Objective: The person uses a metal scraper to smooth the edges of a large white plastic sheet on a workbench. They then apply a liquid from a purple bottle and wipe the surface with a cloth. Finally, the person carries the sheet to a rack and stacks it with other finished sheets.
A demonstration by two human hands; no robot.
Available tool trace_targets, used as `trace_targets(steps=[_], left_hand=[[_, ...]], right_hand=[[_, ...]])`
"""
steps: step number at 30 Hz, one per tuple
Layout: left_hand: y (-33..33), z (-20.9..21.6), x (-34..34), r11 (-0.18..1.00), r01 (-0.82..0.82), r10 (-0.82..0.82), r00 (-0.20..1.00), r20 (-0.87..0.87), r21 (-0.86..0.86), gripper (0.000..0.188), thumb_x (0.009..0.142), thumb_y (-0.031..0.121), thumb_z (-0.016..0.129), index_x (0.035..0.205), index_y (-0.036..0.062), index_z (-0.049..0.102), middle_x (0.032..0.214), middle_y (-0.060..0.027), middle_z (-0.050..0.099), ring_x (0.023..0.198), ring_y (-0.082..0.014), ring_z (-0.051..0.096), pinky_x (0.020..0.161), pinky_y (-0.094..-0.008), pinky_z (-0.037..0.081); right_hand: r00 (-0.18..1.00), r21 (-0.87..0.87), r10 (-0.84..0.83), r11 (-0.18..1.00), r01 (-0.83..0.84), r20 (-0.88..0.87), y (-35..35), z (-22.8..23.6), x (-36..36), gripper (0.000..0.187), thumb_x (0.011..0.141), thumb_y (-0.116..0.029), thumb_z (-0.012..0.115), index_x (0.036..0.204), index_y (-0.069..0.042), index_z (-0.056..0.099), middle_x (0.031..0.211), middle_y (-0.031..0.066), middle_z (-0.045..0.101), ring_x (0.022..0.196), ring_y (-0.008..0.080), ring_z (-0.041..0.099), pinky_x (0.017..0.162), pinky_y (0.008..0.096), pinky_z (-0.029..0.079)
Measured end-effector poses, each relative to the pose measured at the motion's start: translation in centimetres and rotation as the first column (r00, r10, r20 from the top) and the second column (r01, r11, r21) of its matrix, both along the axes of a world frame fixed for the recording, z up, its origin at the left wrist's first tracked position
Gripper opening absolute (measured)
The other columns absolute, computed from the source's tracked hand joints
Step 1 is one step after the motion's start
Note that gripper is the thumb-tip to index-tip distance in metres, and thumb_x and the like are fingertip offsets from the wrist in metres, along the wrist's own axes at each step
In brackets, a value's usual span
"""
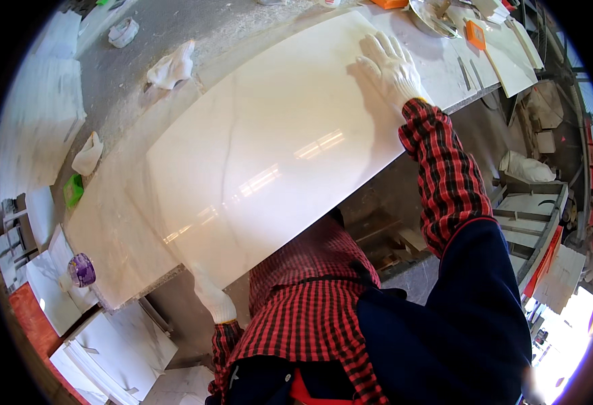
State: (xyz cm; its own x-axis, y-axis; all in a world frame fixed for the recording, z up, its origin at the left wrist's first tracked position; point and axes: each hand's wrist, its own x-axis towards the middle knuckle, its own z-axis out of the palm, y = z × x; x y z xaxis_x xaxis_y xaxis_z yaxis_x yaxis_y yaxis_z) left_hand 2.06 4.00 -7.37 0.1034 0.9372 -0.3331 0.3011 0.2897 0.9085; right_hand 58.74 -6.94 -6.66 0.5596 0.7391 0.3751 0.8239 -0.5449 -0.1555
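Note:
A large, glossy white marble slab [276,155] with faint grey veins lies at a slant across the worktable, its near edge jutting out past the table toward my body. My right hand [391,67], in a white knit glove, rests flat near the slab's far right end with its fingers spread. At the near left corner my left hand [210,291], gloved alike, grips the slab's edge; its fingertips blend into the white stone and are hard to make out. Beneath the slab another pale veined slab [117,223] shows at the left.
Crumpled white cloths [172,65] lie on the dusty grey table beyond the slab. A green object [73,191] and a purple tape roll [82,270] are at the left, near stacked slabs [40,115]. At the far right sit a metal bowl [433,17] and an orange box [475,34].

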Motion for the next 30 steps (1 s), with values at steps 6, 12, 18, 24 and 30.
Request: trace_targets(steps=[6,12,18,24,30], left_hand=[[-0.4,1.3,1.6,0.975,-0.116,0.143,0.980,0.138,-0.187,0.060,0.109,0.041,0.045,0.142,-0.0090,0.049,0.135,-0.0109,0.060,0.118,-0.0203,0.059,0.103,-0.0339,0.046],[-0.1,1.5,1.0,0.977,-0.035,0.068,0.986,0.151,-0.211,0.060,0.109,0.042,0.045,0.140,-0.0091,0.051,0.134,-0.0107,0.060,0.120,-0.0197,0.058,0.104,-0.0334,0.045],[0.3,0.5,-0.6,0.987,0.030,-0.017,0.996,0.087,-0.155,0.064,0.109,0.043,0.042,0.143,-0.0117,0.047,0.141,-0.0132,0.057,0.126,-0.0198,0.054,0.110,-0.0324,0.040],[0.2,0.1,-0.9,0.995,0.030,-0.027,0.999,0.035,-0.090,0.065,0.109,0.042,0.042,0.143,-0.0122,0.046,0.141,-0.0141,0.057,0.128,-0.0202,0.052,0.111,-0.0322,0.037],[-0.2,0.5,0.2,0.999,0.026,-0.023,0.997,0.069,-0.045,0.064,0.109,0.041,0.043,0.143,-0.0122,0.047,0.142,-0.0150,0.057,0.130,-0.0204,0.052,0.112,-0.0315,0.037]], right_hand=[[0.973,-0.085,0.217,0.974,-0.210,0.085,-1.1,1.6,-17.0,0.063,0.085,-0.058,0.064,0.132,-0.016,0.063,0.146,0.0109,0.053,0.141,0.0362,0.040,0.117,0.0566,0.030],[0.703,0.169,0.633,0.770,-0.615,-0.324,-0.3,1.8,-36.8,0.069,0.084,-0.053,0.065,0.140,-0.013,0.055,0.152,0.0124,0.046,0.146,0.0325,0.037,0.123,0.0565,0.023],[0.755,0.090,0.561,0.818,-0.568,-0.338,-3.0,2.9,-31.8,0.061,0.084,-0.043,0.068,0.137,-0.014,0.060,0.150,0.0074,0.050,0.145,0.0275,0.039,0.124,0.0445,0.028],[0.989,-0.160,0.017,0.986,-0.041,-0.144,-10.1,2.3,-19.5,0.063,0.090,-0.039,0.066,0.147,-0.017,0.051,0.155,0.0088,0.046,0.143,0.0336,0.040,0.121,0.0504,0.027],[0.987,-0.124,-0.164,0.979,0.162,-0.002,-12.3,1.0,-16.5,0.057,0.098,-0.042,0.053,0.145,-0.010,0.051,0.153,0.0158,0.046,0.145,0.0359,0.037,0.121,0.0496,0.023]])
